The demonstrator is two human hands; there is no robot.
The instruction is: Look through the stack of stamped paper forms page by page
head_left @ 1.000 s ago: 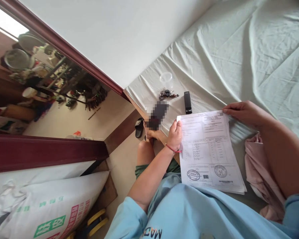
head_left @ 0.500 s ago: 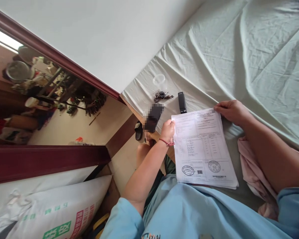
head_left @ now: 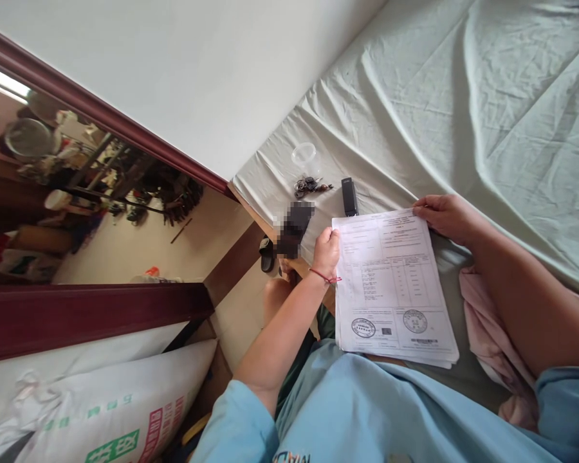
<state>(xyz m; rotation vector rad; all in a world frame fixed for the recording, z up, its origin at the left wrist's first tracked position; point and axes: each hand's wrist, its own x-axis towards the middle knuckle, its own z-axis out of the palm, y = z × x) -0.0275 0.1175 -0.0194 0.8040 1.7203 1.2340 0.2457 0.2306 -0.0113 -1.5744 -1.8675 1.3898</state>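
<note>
A stack of printed papers (head_left: 390, 289) rests before me, its top sheet bearing a table and two round stamps. My left hand (head_left: 327, 252), with a red cord at the wrist, grips the stack's upper left edge, thumb on top. At the upper right corner, my right hand (head_left: 446, 217) pinches the sheets between thumb and fingers. Just beyond the top edge of the papers lies a black stapler-like object (head_left: 349, 197). A bunch of keys (head_left: 311, 186) sits to its left, beside a clear plastic cup (head_left: 303, 155).
The bed (head_left: 415, 116) has a wrinkled pale green sheet. A dark, pixelated flat object (head_left: 295, 228) lies near its edge. Pink cloth (head_left: 487, 321) is by my right arm. White printed sacks (head_left: 125, 399) stand at lower left; a sandal (head_left: 267, 255) is on the floor.
The view has shifted slightly. Both hands keep their hold on the papers, and the stack sits at nearly the same place and tilt.
</note>
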